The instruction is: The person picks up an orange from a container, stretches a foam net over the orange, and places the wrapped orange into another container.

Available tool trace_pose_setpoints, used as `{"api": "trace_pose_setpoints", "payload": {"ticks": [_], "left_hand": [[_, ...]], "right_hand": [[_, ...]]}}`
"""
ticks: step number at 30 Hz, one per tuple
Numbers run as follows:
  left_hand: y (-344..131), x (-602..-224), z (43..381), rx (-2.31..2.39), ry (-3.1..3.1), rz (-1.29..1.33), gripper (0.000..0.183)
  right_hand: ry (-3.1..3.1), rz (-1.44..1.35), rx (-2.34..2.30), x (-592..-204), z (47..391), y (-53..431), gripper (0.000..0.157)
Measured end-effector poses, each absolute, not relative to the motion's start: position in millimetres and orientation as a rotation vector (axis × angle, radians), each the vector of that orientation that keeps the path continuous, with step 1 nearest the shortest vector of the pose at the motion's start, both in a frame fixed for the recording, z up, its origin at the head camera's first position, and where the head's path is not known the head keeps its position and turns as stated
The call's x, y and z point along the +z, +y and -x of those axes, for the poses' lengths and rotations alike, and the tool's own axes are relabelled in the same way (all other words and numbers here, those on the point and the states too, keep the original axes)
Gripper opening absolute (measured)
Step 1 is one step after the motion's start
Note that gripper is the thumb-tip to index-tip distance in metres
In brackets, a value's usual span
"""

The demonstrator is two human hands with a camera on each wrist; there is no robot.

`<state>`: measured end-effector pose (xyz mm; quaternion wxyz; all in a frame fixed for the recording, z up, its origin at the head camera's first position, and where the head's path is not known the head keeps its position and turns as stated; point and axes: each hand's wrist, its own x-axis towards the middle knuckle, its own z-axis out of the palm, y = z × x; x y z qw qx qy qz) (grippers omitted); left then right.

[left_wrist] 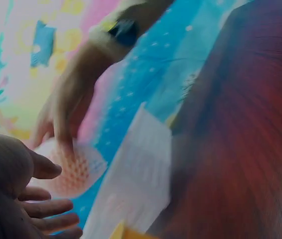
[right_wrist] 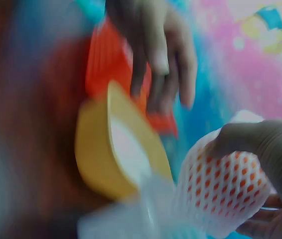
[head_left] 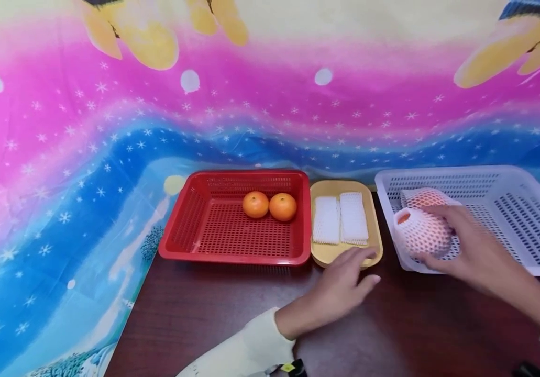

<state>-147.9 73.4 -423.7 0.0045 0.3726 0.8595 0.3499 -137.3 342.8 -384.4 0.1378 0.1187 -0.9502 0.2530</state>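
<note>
My right hand (head_left: pixel 474 251) grips an orange in a white foam net sleeve (head_left: pixel 422 235) over the left part of the white basket (head_left: pixel 526 222). Through the sleeve's mesh the orange skin shows, also in the right wrist view. Just behind it, a second net-covered orange (head_left: pixel 425 197) lies in that basket. Fingers extended and holding nothing, my left hand (head_left: pixel 342 283) hovers by the front edge of the yellow tray (head_left: pixel 331 255). Two flat white foam nets (head_left: pixel 326 220) lie side by side in the tray.
A red basket (head_left: pixel 237 256) stands left of the tray, with two bare oranges (head_left: pixel 255 204) at its right side. All three containers stand in a row on the dark wooden table (head_left: pixel 232 298). A colourful printed cloth (head_left: pixel 251 104) hangs behind them.
</note>
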Motion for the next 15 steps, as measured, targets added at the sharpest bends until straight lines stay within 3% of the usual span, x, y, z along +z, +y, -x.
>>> {"api": "trace_pose_setpoints", "payload": {"ticks": [6,15], "left_hand": [[129,-433,150,0.373,2.980,-1.576,0.049],[179,-443,156,-0.263,3.143,-1.842,0.032]], "right_hand": [[-2.742,-0.462,0.360,-396,169,386,0.087],[-2.947,-0.394,0.253,-424,188,417,0.084]]}}
